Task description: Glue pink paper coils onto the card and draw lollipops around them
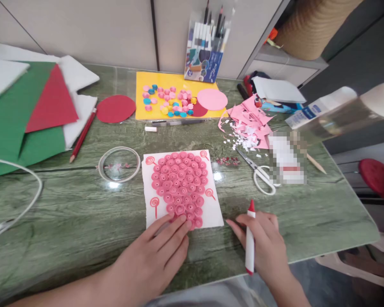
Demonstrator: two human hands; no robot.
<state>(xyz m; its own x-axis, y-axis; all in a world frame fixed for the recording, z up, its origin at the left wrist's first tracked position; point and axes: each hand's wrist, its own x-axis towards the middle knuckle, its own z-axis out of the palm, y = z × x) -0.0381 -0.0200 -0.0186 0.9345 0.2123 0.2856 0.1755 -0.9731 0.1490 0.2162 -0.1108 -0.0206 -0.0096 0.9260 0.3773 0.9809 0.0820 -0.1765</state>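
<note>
A white sheet lies on the green table, with a dense cluster of pink paper coils on it. Red swirls on sticks are drawn near its corners. My left hand rests with fingers stretched over the lower edge of the sheet and the lowest coils. Just right of the sheet, my right hand holds a white marker with a red tip pointing up and away from me. The thumb of that hand is near the sheet's lower right corner.
White-handled scissors, pink scraps and a clear cup stand or lie to the right. A tape roll is left of the sheet. Behind are a yellow sheet with small coils and a pen pack. Green paper lies far left.
</note>
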